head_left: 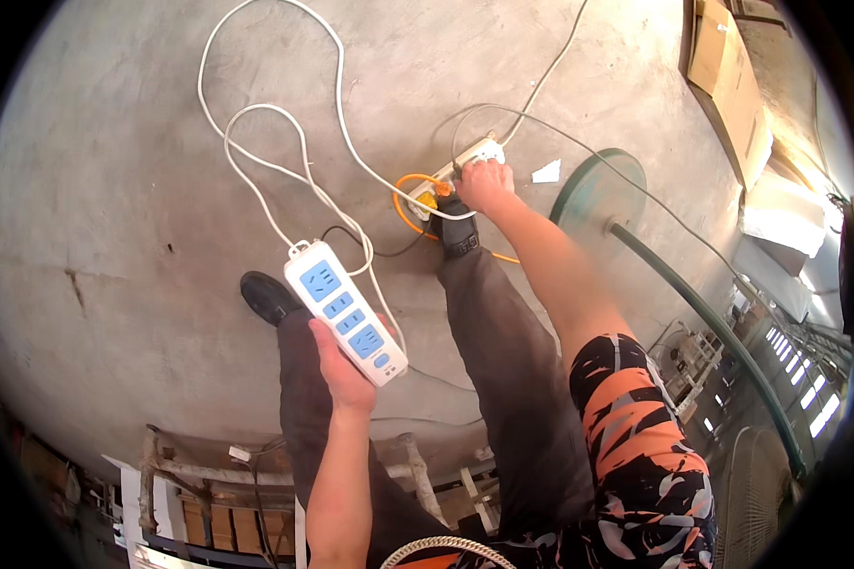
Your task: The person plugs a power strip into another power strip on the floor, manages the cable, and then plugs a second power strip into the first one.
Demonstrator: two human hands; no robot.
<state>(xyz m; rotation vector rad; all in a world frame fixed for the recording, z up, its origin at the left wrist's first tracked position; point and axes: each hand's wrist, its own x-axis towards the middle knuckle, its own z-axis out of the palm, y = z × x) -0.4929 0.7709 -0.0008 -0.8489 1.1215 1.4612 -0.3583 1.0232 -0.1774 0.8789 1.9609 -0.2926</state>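
Closest to the camera, the left hand [343, 368] is raised in front of the body, its grip clamped around the lower end of a white power strip [347, 311] with blue socket faces, which points up and to the left. From the top of that strip a white cable [256, 114] runs off across the concrete floor [114, 190] in wide loops. Further away, the right hand [486, 184] reaches down to the floor, fingers curled on one end of a second white power strip [465, 163] lying there; how firmly they close on it cannot be told. An orange cable [406, 204] curls beside that strip, and a yellow plug sits at its nearer end. Dark shoes [267, 296] and dark trousers show below. To the right, a round green base [593, 194] with a green pole [702, 313] stands on the floor, and cardboard boxes [725, 76] lie at the upper right.
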